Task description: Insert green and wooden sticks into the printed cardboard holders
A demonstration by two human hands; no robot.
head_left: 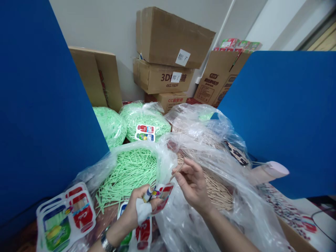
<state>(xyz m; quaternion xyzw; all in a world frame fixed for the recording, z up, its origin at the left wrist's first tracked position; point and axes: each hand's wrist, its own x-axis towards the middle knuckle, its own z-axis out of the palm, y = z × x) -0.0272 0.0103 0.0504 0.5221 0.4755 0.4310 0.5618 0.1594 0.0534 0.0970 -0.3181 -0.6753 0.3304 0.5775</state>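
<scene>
My left hand (pixel 139 201) is closed around a bottle-printed plastic packet (pixel 166 196) with red and white artwork, tilted toward the right. Something white like tissue or tape (pixel 144 210) sits against that hand. Between the thumb and fingertips of my right hand (pixel 193 185) is a thin brown candy stick (pixel 175 173), its lower end at the packet's upper edge. Loose green sticks (pixel 136 168) fill an open clear bag behind my left hand. Brown sticks (pixel 219 193) lie in another open bag beyond my right hand. More printed packets (pixel 67 218) are stacked at lower left.
Tied bags of green sticks (pixel 147 115) stand at the back, one with a printed packet on it. Cardboard boxes (pixel 170 38) are piled against the wall. Blue partitions (pixel 283 122) flank both sides. A pale cylinder (pixel 270 171) lies at right beside crumpled plastic (pixel 236 224).
</scene>
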